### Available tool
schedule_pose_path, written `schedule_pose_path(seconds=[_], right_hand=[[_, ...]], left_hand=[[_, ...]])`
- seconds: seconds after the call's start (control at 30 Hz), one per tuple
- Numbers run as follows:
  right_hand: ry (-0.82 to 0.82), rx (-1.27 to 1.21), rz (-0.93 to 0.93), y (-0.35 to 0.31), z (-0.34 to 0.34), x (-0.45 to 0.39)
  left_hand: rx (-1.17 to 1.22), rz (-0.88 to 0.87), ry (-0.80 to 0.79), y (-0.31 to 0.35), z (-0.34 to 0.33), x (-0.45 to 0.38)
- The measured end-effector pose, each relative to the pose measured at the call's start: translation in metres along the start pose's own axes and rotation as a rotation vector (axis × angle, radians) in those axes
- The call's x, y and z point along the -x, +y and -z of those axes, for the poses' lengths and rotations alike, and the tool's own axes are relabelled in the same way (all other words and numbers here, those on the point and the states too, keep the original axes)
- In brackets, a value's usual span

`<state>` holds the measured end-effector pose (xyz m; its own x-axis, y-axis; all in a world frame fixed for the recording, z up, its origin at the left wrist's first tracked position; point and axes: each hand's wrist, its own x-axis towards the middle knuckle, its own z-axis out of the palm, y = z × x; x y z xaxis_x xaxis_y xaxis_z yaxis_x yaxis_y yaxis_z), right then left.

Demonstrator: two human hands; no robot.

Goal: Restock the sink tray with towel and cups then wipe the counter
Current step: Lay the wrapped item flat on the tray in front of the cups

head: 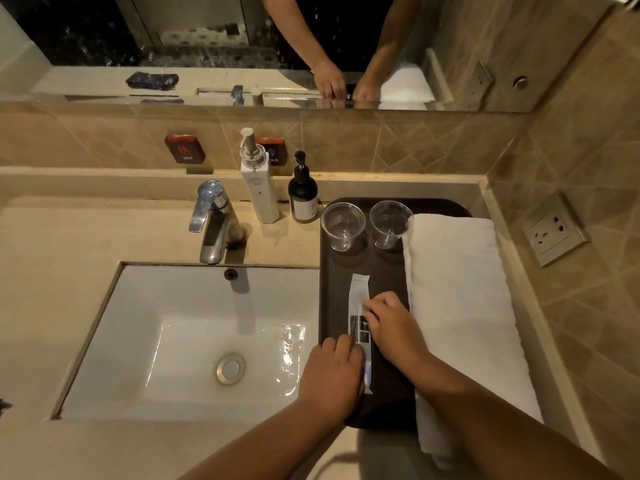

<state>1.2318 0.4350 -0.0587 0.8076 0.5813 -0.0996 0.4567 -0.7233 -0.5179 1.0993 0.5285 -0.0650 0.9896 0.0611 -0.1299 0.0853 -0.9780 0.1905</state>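
Note:
A dark tray (381, 268) lies on the counter right of the sink. Two clear plastic cups (343, 225) (390, 223) stand upright at its far end. A folded white towel (460, 306) runs along its right side. A long white packet (359, 299) lies lengthwise on the middle of the tray. My left hand (330, 379) rests on the packet's near end, fingers curled. My right hand (391, 327) pinches the packet's right edge near its middle.
The white basin (194, 341) with a wet bottom and metal drain fills the left. A chrome tap (211, 220), a white pump bottle (258, 181) and a dark pump bottle (303, 195) stand behind it. A wall socket (554, 230) is at the right.

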Motion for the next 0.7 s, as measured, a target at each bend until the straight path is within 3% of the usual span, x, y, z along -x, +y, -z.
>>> schedule_pose_path(seconds=[0.13,0.23,0.5,0.7], right_hand=[[-0.127,0.344,0.12,0.004,-0.008,0.011],[-0.177,0.455,0.136,0.004,-0.011,0.01],[-0.211,0.484,0.129,0.003,-0.011,0.011],[-0.189,0.49,0.195,-0.011,0.011,0.003]], left_hand=[[-0.063,-0.077,0.016,0.0,-0.011,0.01],[-0.107,-0.088,-0.018,0.0,-0.012,0.012],[-0.088,-0.088,-0.018,0.004,-0.008,0.015],[0.022,0.004,0.074,-0.006,0.022,0.012]])
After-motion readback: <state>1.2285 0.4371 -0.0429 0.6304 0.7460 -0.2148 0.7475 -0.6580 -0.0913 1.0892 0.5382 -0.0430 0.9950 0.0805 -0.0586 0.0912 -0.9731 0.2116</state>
